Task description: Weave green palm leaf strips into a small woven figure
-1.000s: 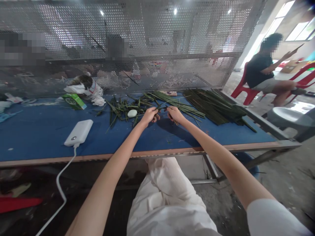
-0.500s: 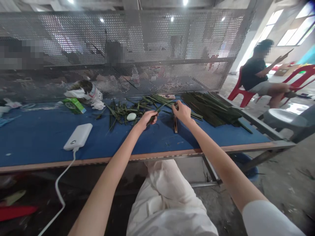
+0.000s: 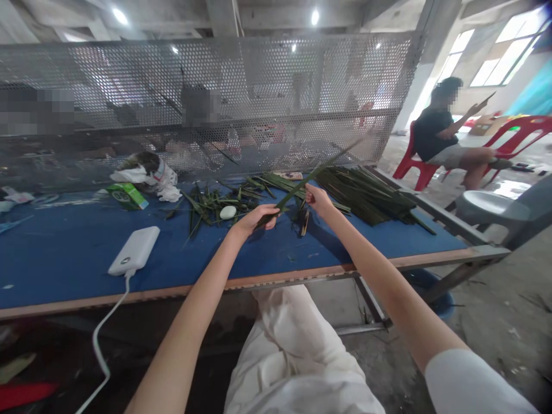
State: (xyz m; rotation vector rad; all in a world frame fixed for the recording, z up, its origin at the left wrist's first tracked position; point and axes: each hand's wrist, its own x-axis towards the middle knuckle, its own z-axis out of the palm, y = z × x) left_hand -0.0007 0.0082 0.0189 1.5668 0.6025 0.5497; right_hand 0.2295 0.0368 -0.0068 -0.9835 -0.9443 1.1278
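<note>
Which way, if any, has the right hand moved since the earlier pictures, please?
Yes, slightly to the right in view: the right hand now sits farther from the white oval object.

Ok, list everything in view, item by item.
long green leaf: 1, green, held above the table
leaf strips: many, dark green, right side of table
leaf scraps: many, green, table middle
egg-shaped object: 1, white, among the scraps
power bank: 1, white, cabled, table left
carton: 1, green, table back left
table: 1, blue, in front
perforated screen: 1, grey, behind table
seated person: 1, dark shirt, on red chair, background right
left hand: 1, gripping the leaf
right hand: 1, at the leaf
trousers: 1 pair, white, below table
</note>
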